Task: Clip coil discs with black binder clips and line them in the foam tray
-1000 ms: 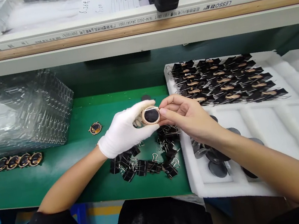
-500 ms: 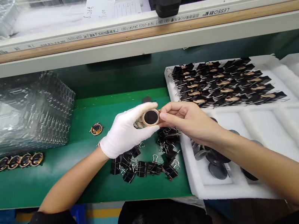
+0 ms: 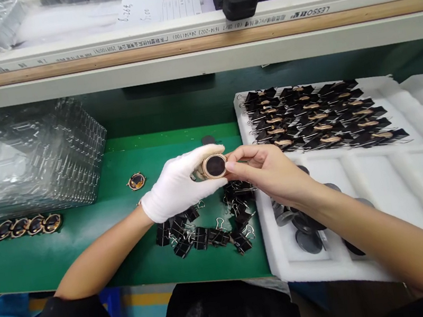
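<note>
My left hand (image 3: 181,182), in a white glove, grips a round gold-rimmed watch case (image 3: 215,166) between thumb and fingers, its dark face turned up toward me. My bare right hand (image 3: 267,168) pinches the right edge of the same case with thumb and forefinger. Just below both hands, black binder clips (image 3: 200,238) with wire handles lie in a loose curve on the green bench top (image 3: 130,252). A single open watch case (image 3: 136,181) with orange inside rests to the left, and a small dark piece (image 3: 207,140) lies behind my fingers.
On the right, a white foam tray (image 3: 382,174) holds rows of clipped watch cases (image 3: 319,117) and loose dark discs (image 3: 308,241). Stacked clear plastic trays (image 3: 47,163) stand left, behind a row of watch cases (image 3: 27,226). A shelf edge (image 3: 102,79) crosses above.
The watch case and both hands stay in nearly the same place, with the grip unchanged. The whole view has shifted very slightly.
</note>
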`<state>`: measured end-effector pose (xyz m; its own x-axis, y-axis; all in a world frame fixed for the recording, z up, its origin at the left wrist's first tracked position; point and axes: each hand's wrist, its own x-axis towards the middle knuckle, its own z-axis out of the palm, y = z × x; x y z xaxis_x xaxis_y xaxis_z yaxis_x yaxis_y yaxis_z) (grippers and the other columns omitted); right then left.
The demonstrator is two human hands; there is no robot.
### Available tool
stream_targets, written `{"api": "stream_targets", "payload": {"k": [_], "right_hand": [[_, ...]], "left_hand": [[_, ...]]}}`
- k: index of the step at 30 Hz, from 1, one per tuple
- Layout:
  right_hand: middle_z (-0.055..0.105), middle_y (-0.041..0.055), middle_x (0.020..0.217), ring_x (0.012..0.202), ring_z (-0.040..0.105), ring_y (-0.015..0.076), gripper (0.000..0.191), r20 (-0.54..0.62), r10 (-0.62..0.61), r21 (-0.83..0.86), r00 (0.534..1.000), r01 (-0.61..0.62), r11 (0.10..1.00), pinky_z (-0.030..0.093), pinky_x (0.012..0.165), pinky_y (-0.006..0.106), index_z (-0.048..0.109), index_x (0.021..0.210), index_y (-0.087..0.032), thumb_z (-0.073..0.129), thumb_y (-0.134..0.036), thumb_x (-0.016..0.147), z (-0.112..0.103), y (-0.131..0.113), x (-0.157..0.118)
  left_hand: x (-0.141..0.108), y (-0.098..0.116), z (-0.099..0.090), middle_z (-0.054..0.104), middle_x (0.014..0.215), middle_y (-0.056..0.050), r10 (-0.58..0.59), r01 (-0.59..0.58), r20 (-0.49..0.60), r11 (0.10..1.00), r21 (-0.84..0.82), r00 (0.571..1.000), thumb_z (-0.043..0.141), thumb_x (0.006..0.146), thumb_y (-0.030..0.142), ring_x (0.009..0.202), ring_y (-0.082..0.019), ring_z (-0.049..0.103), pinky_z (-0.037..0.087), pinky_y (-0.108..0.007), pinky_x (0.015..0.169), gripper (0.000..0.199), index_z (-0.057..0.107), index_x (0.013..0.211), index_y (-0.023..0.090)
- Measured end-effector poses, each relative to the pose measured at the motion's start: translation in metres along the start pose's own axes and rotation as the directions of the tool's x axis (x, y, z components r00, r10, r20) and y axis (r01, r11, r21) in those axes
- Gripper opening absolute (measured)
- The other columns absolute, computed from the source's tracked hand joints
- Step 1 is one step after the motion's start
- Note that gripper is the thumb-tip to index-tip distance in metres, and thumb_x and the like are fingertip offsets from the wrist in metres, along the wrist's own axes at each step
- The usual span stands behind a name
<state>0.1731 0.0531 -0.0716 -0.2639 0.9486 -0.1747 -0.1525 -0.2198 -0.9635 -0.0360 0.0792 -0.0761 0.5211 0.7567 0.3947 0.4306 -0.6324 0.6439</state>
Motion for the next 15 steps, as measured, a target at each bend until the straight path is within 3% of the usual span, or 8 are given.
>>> {"api": "stream_targets", "payload": {"k": [5, 15], "right_hand": [[0.076, 0.0027, 0.085, 0.076, 0.072, 0.0166, 0.031, -0.012, -0.026, 0.024, 1.000, 0.027, 0.999, 0.061, 0.087, 0.035, 0.073, 0.079, -0.019, 0.093, -0.041, 0.070, 0.0020, -0.0014, -0.0005], [0.076, 0.0016, 0.079, 0.074, 0.073, 0.0143, 0.027, -0.028, -0.027, 0.052, 0.999, 0.028, 0.998, 0.062, 0.079, 0.027, 0.074, 0.076, -0.019, 0.095, -0.033, 0.069, 0.0026, -0.0009, 0.0002]], "left_hand": [[-0.0007, 0.0005, -0.0004, 0.076, 0.123, -0.005, 0.021, -0.021, 0.003, 1.000, 0.013, 1.000, 0.080, 0.085, 0.032, 0.101, -0.015, 0.075, 0.058, -0.023, 0.090, 0.047, 0.066, 0.129, 0.018], [-0.0005, 0.0024, -0.0003, 0.076, 0.125, -0.006, 0.046, -0.045, -0.004, 0.999, 0.021, 0.999, 0.080, 0.085, 0.031, 0.103, -0.015, 0.075, 0.058, -0.022, 0.092, 0.048, 0.065, 0.129, 0.016]]}}
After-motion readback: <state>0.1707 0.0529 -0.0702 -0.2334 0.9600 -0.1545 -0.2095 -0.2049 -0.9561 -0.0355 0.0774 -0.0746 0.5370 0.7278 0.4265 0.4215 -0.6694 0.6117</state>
